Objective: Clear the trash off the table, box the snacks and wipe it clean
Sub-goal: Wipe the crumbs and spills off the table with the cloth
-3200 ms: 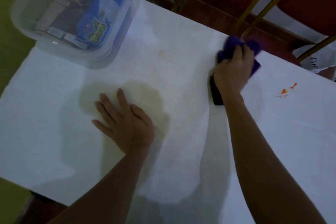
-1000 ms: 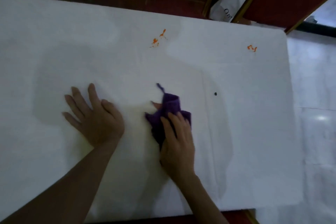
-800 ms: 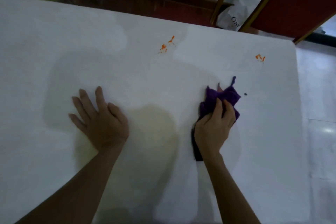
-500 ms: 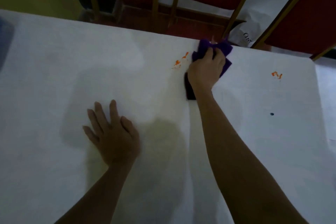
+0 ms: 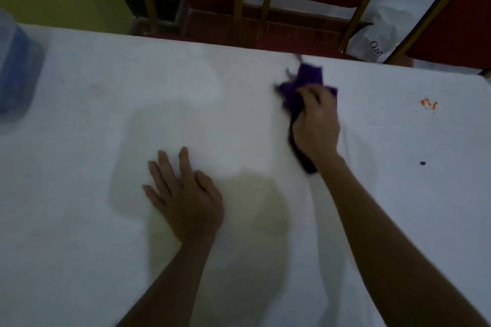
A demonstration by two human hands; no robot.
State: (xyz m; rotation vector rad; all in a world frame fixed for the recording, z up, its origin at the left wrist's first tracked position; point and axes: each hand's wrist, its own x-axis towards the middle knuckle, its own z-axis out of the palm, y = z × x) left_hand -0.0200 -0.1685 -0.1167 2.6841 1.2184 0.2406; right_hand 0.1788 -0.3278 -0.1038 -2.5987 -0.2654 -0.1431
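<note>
- Two hands on the white table (image 5: 79, 233): left hand (image 5: 186, 202) flat, fingers straight, holding nothing.
- right hand (image 5: 316, 125) fingers curled round purple cloth (image 5: 305, 79), pressed on table near far edge.
- orange smear (image 5: 428, 104), dark speck (image 5: 423, 163): right of cloth, apart.
- plastic box (image 5: 13, 74): left edge, blurred.

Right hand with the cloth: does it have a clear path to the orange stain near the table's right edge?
Probably yes. The right hand grips the purple cloth left of the orange stain, with only bare white table between them. The left hand lies flat, well clear.
</note>
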